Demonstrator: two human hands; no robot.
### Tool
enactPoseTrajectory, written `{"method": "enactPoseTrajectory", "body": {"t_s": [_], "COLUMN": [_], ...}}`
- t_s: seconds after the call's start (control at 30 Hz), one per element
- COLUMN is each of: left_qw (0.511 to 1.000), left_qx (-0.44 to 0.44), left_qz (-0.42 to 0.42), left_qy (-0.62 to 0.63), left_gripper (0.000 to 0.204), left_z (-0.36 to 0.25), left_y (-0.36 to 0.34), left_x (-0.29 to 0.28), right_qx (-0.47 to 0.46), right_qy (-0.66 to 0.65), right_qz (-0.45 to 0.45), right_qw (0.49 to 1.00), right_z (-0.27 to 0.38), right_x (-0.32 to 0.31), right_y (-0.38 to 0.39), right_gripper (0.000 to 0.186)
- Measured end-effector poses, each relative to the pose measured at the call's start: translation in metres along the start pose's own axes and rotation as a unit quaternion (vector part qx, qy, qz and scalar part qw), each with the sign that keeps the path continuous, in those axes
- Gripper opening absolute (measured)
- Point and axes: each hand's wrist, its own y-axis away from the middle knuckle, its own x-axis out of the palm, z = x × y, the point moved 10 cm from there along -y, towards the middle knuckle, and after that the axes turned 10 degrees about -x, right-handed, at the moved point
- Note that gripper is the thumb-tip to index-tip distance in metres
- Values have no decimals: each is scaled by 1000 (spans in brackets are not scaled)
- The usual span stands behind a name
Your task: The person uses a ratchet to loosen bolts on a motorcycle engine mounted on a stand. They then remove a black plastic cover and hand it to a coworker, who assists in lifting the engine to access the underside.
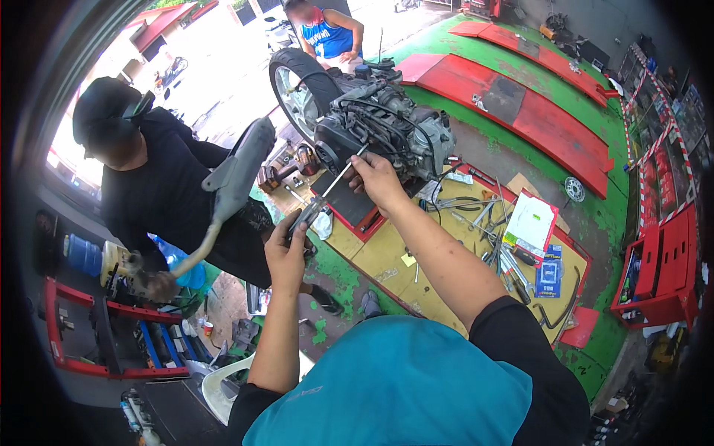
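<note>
My left hand [285, 249] is closed around the handle of a long screwdriver [338, 179], whose shaft slants up and away. Near its tip, my right hand [378, 182] has its fingers closed at the shaft. The tip reaches the near side of a scooter engine [428, 137], by its dark, rounded cover [335, 141]. A wheel with a black tire [316, 85] is joined to the engine's far left. The engine stands at the far end of a yellow-topped workbench [387, 271]; what the tip touches is too small to make out.
A co-worker in black [167, 171] at left holds an exhaust muffler [242, 167] close to my left arm. Another person [331, 37] is behind the wheel. Pliers and wrenches [487, 223] crowd the bench's right side. A cordless impact driver [275, 177] lies left of the engine. Red ramps [513, 104] stretch beyond.
</note>
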Motion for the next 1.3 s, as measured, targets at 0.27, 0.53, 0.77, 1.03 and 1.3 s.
{"method": "enactPoseTrajectory", "body": {"t_s": [0.27, 0.53, 0.77, 1.03, 1.3], "left_qw": [999, 910, 812, 765, 917], "left_qx": [-12, 263, 338, 386, 165], "left_qz": [19, 1, -42, -32, 93], "left_qy": [-41, -322, -474, -515, -350], "left_gripper": [31, 40, 41, 35, 36], "left_z": [-7, -88, -95, -92, -73], "left_y": [-20, -15, -31, -33, -76], "left_x": [0, 18, 26, 36, 20], "right_qx": [-3, 13, -192, -361, -335], "right_qy": [7, -97, 310, 540, 520], "right_qz": [-18, -24, -45, -284, -241], "right_qw": [1000, 995, 930, 705, 748], "right_z": [-6, -17, 55, 97, 83], "right_x": [-4, 1, -10, -109, -111], "right_y": [-10, -11, 26, 38, 27], "right_gripper": [26, 27, 33, 67, 70]}}
